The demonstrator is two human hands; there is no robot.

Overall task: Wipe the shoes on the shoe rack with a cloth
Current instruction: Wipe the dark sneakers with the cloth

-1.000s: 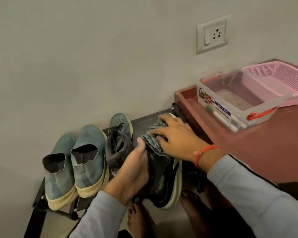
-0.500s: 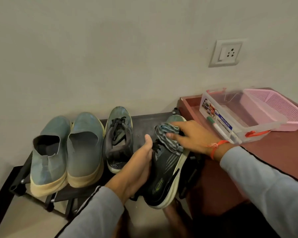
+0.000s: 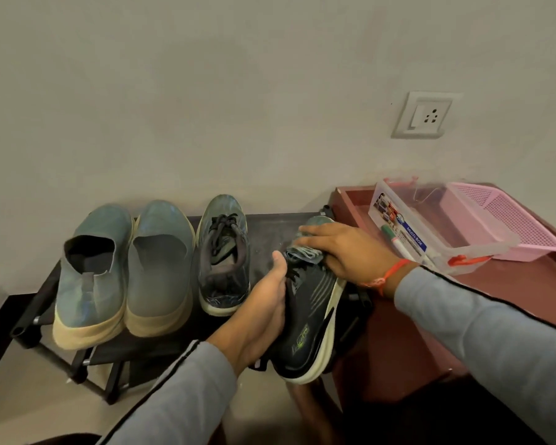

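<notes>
My left hand [image 3: 264, 316] grips a black sneaker with a white sole [image 3: 312, 329], tilted on its side at the right end of the black shoe rack [image 3: 267, 232]. Over the sneaker's toe end, my right hand [image 3: 344, 252] presses a crumpled grey-blue cloth [image 3: 302, 253]. Two blue-grey slip-on shoes [image 3: 93, 277] [image 3: 159, 268] stand at the rack's left. A dark laced sneaker [image 3: 223, 255] stands beside them, in the middle.
A maroon cabinet top [image 3: 482, 297] lies right of the rack, carrying a clear plastic box [image 3: 430, 226] with markers and a pink basket [image 3: 511, 223]. A wall socket [image 3: 426, 115] sits above it. The plain wall runs behind the rack.
The camera view has tilted up and back. My right hand with the cloth has slid along the black sneaker toward its toe end. My left hand keeps its hold on the sneaker.
</notes>
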